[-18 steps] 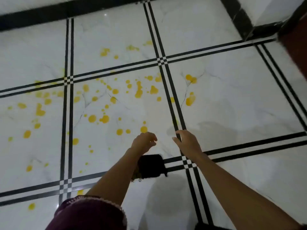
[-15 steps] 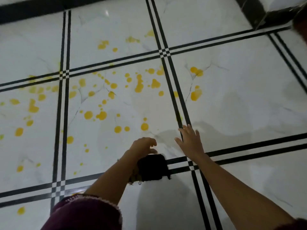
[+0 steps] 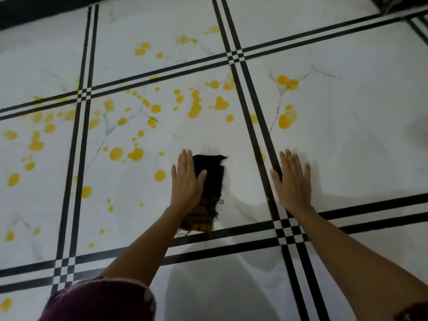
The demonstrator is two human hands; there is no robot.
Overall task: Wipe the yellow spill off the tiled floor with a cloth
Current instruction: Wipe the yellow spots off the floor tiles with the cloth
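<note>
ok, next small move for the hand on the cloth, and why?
Probably slide the left hand, pressing flat on the dark frayed cloth, leftward over the nearest round yellow drop: it sits unwiped just beside that hand.

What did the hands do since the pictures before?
The left hand uncurled, lies flat on the cloth and has pushed it forward toward the spill. The right hand has spread flat on the floor. Most of the yellow drops lie where they were.
</note>
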